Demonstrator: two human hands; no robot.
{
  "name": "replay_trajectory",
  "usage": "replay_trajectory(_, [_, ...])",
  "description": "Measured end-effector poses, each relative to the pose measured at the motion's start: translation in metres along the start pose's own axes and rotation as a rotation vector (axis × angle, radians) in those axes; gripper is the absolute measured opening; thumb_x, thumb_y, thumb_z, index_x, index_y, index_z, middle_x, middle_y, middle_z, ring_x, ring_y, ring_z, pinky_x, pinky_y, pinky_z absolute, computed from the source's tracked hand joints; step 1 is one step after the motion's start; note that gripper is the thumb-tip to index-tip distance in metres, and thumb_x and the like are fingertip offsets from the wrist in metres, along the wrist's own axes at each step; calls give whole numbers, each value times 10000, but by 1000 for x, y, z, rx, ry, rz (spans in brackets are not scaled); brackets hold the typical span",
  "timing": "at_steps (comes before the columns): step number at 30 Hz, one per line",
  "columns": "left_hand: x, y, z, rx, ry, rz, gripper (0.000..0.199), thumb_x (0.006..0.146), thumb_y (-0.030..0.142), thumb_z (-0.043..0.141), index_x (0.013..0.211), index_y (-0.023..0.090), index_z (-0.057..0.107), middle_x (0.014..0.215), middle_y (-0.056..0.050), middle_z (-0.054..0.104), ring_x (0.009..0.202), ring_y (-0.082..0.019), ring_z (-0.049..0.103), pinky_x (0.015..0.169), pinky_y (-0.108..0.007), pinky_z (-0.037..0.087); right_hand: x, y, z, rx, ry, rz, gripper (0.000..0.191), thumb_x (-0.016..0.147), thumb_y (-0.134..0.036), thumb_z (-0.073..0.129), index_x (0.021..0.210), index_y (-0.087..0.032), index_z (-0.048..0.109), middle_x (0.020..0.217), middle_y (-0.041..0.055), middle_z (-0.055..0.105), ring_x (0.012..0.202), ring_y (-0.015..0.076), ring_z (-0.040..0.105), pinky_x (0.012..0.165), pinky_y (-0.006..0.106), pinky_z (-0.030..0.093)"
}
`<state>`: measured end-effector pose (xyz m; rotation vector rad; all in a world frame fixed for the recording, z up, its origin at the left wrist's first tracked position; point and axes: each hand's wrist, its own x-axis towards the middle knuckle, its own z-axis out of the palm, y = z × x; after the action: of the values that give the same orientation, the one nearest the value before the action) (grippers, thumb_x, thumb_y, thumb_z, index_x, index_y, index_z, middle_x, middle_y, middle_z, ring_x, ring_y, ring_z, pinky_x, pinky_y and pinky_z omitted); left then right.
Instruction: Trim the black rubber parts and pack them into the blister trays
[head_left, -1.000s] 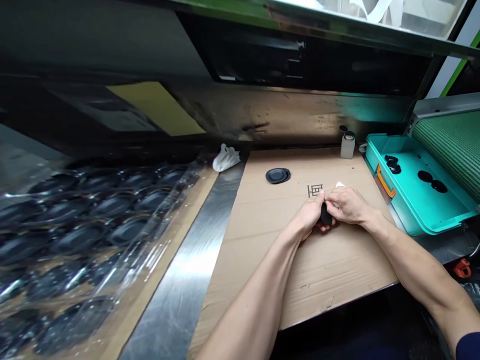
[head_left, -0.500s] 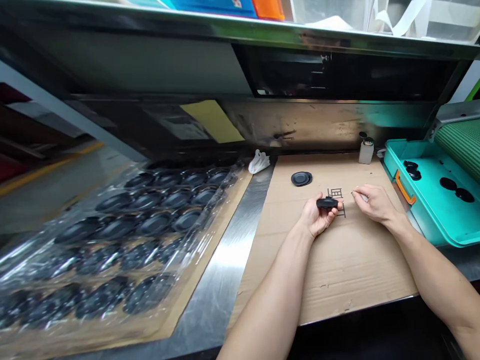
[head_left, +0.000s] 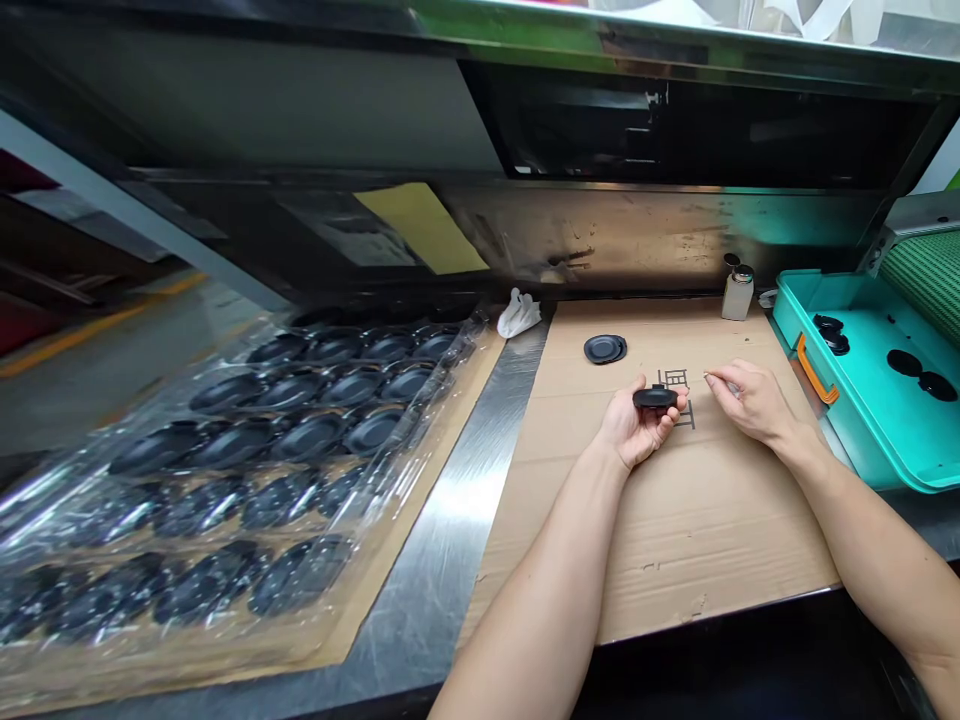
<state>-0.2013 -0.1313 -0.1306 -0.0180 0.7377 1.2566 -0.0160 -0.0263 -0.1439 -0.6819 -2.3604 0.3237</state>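
Note:
My left hand (head_left: 636, 428) is closed around a black oval plastic part (head_left: 655, 398), held edge-on over the cardboard sheet (head_left: 720, 500). To its right, my right hand (head_left: 750, 398) has thumb and forefinger pinched together; a tiny thing may be at the fingertips, too small to name. Between the hands, markings drawn in dark lines (head_left: 684, 412) show on the cardboard, partly hidden by my left fingers. Farther back lies another black round part (head_left: 604, 349), flat, with a second rim showing beneath it.
On the left, a clear plastic tray (head_left: 420, 455) carries rows of black parts. At the right stands a teal bin (head_left: 885, 420) with several black discs. A white pump bottle (head_left: 738, 294) and a crumpled white cloth (head_left: 518, 314) sit near the metal back wall (head_left: 645, 235).
The view has tilted slightly downward. Both hands keep nearly the same pose, the left still holding the black part and the right still pinched.

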Motion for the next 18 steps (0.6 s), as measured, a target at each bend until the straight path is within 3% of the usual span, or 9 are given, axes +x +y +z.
replay_trajectory(5, [1,-5,2,59,-54,131,557,1024,500,299,1151,59,613,802,-153,681,609,-161,650,518,-225,560,-1,-2,-1,18,-21,39,292,1016,-363,490,1141,-236,721,949,58,692,827,175,623,777,289,466])
replay_trajectory(9, [1,-8,4,28,-134,238,533,1019,533,309,1189,139,624,916,-155,700,705,-189,662,535,-241,518,0,-6,-3,38,-35,118,278,1014,-362,480,1153,-216,671,1023,69,709,881,182,640,794,291,460])
replay_trajectory(13, [0,-9,6,-3,-163,280,533,1030,500,281,1202,138,632,905,-148,687,696,-184,629,524,-240,463,-2,-10,-2,48,-68,202,210,997,-386,497,983,-220,624,866,21,699,754,160,622,707,264,422])
replay_trajectory(18, [-1,-7,4,-23,-170,291,527,1029,486,288,1169,126,647,886,-143,673,673,-175,595,509,-238,430,-3,-11,2,45,-74,178,232,986,-362,483,814,-222,552,794,8,642,728,152,582,711,259,395])
